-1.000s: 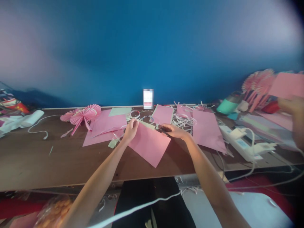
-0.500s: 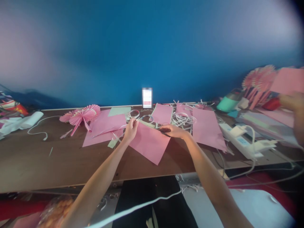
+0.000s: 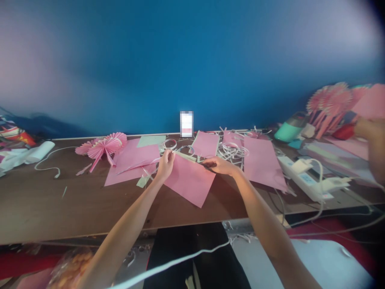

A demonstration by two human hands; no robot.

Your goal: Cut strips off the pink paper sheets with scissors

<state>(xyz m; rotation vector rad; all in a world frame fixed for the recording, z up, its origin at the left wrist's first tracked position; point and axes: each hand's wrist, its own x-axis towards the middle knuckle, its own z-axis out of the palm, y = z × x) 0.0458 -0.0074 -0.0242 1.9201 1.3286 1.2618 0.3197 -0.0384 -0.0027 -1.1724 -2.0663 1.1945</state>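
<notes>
A pink paper sheet point(image 3: 190, 181) lies skewed on the brown table point(image 3: 54, 200) in front of me. My left hand point(image 3: 166, 163) is closed in a pinch at the sheet's upper left corner, on a thin pale strip along that top edge. My right hand point(image 3: 219, 165) rests on the sheet's upper right corner with fingers curled around something dark and thin that I cannot make out. The pale strip point(image 3: 188, 157) runs between both hands.
More pink sheets point(image 3: 262, 162) point(image 3: 132, 162), pink paper fans point(image 3: 104, 145), curled white strips point(image 3: 231, 151) and a white power strip with cables point(image 3: 303, 178) lie around. A small blurred card point(image 3: 186, 124) stands at the blue wall. Another person's arm point(image 3: 374, 146) is at the right edge.
My hands and the sheet have barely moved. The other person's hand at the right has shifted slightly with the pink paper behind it.
</notes>
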